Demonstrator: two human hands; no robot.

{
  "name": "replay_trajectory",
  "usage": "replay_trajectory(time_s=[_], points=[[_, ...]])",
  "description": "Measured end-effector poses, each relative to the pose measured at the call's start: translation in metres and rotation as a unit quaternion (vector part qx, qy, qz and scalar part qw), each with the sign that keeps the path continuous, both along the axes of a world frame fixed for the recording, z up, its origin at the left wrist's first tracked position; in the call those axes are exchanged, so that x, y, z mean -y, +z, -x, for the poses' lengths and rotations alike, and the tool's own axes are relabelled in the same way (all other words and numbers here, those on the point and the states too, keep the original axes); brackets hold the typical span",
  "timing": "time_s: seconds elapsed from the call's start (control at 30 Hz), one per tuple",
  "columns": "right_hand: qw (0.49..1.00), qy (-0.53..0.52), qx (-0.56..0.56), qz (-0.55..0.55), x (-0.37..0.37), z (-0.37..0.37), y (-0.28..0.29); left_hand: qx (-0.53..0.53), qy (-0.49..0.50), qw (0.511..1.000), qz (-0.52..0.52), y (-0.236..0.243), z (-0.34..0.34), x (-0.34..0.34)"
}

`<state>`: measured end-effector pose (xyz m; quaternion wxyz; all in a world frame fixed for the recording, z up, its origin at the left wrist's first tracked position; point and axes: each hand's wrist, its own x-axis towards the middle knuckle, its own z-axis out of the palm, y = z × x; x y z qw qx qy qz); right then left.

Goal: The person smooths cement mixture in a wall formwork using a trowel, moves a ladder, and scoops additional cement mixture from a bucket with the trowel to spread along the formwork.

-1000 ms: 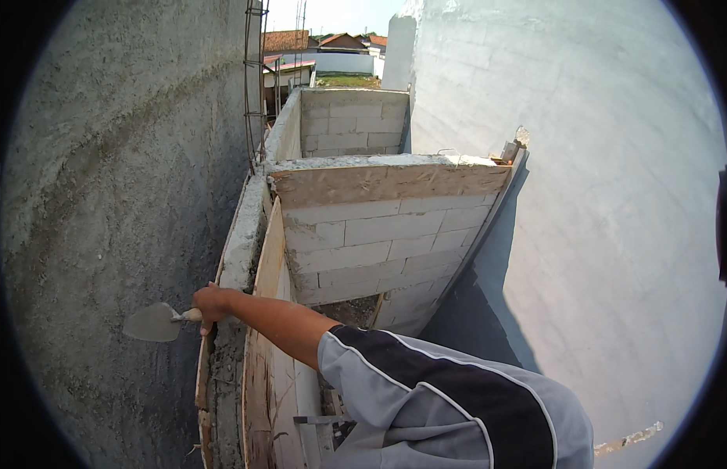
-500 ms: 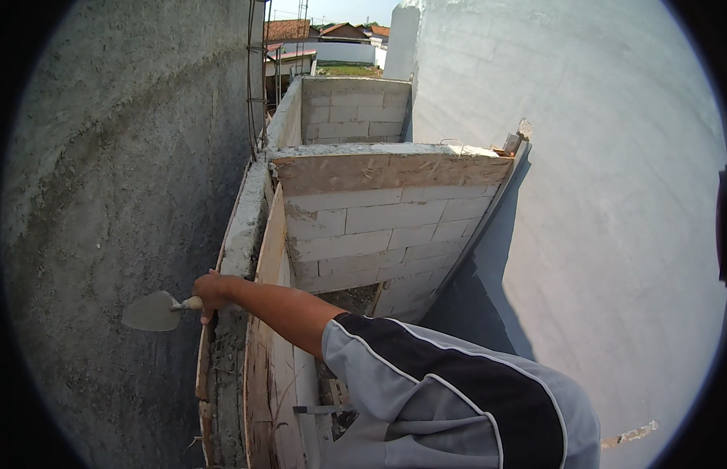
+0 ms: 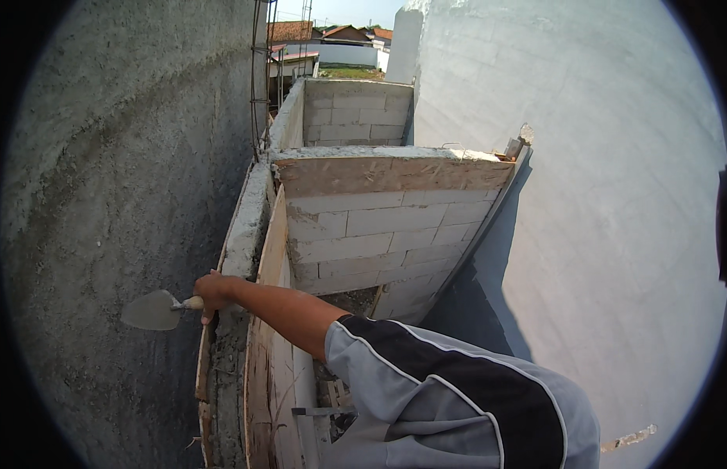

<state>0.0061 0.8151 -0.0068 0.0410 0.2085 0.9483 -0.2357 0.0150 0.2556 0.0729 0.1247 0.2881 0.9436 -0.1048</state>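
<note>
My right arm reaches across to the left over a wall top. My right hand (image 3: 213,292) is closed round the wooden handle of a trowel (image 3: 152,310). Its broad, grey, mortar-dusted blade points left, beyond the wall's edge, over the dark gap beside a rough cement wall. Beneath the hand runs the concrete top (image 3: 242,246) of the narrow wall, between a thin left board (image 3: 203,363) and a wider right formwork board (image 3: 270,242). Below the hand, the strip between the boards looks darker and rougher. My left hand is out of view.
A rough grey wall (image 3: 129,156) rises on the left, a tall pale wall (image 3: 614,195) on the right. A block cross wall (image 3: 379,227) with a plank along its top joins the narrow wall ahead. Steel rebar (image 3: 259,102) stands at that corner. A deep space lies below my arm.
</note>
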Motion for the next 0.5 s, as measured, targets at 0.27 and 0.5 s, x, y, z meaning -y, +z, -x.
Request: replay_trajectory(time_s=[0.27,0.5], points=[[1.0,-0.008,-0.02,-0.003,-0.003,0.003,-0.005,0.005,0.005,1.0,-0.004,0.001,0.002,-0.001],[1.0,-0.001,-0.028,-0.002,-0.006,0.004,-0.009,0.014,0.035,0.999,0.0,0.004,0.006,0.006]])
